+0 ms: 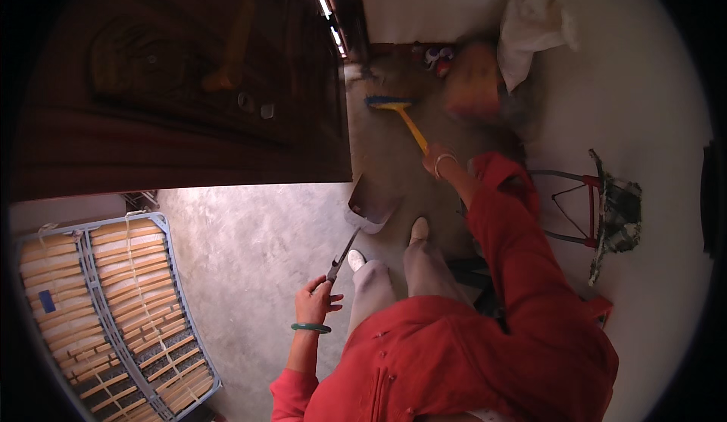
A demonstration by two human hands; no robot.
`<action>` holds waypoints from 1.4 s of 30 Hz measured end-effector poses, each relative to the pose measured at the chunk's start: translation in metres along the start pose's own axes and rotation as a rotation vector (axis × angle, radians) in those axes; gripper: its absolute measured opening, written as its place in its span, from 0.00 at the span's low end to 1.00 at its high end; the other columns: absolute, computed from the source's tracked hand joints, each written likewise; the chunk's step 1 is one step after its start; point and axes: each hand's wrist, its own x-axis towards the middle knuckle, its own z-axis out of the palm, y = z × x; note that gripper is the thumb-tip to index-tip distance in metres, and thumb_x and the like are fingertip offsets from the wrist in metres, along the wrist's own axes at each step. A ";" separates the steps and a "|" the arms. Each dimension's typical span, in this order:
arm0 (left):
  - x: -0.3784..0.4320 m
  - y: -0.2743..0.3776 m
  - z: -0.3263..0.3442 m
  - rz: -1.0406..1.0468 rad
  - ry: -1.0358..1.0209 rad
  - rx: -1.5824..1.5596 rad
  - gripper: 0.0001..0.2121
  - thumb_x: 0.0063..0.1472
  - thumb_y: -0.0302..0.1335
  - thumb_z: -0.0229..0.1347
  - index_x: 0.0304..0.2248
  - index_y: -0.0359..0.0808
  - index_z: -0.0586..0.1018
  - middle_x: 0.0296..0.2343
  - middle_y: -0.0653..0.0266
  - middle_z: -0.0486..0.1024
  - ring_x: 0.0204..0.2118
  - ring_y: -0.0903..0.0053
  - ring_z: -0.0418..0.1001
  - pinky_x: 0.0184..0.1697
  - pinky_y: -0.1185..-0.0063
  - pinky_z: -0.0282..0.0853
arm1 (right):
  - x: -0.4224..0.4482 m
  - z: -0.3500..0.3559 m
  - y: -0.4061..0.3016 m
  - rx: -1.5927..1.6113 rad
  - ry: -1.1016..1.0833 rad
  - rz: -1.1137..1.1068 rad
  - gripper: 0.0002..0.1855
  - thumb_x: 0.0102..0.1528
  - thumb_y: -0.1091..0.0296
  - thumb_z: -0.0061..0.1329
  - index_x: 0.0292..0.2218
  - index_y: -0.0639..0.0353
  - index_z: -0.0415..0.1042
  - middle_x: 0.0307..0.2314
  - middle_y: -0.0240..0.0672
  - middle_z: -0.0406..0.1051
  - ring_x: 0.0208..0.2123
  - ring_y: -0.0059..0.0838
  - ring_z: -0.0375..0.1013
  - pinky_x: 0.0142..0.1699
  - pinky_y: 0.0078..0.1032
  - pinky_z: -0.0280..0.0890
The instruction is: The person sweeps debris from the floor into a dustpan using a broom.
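Observation:
My left hand (pixel 313 302), with a green bangle at its wrist, grips the upper end of a long-handled dustpan (pixel 372 209). The pan rests on the concrete floor just ahead of my feet, its thin handle slanting up to my fingers. In my right hand (pixel 438 159) is the yellow handle of a short brush (pixel 417 129) with blue bristles. Its head is held out ahead, beyond the pan and beside the dark wooden door. Whether the bristles touch the floor I cannot tell.
A dark carved wooden door (pixel 227 138) fills the upper left. A slatted bed frame (pixel 130 308) lies at lower left. On the right are a folding stool (pixel 619 214), a white bag (pixel 531 35), and an orange-brown sack (pixel 474 87) by the wall.

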 end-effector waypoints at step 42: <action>0.001 0.001 0.005 0.181 0.080 0.253 0.15 0.49 0.31 0.48 0.34 0.28 0.73 0.17 0.61 0.71 0.18 0.79 0.72 0.19 0.82 0.70 | -0.241 -0.090 0.110 0.499 -0.338 -0.005 0.20 0.45 0.76 0.43 0.43 0.62 0.63 0.16 0.31 0.63 0.10 0.16 0.57 0.13 0.15 0.49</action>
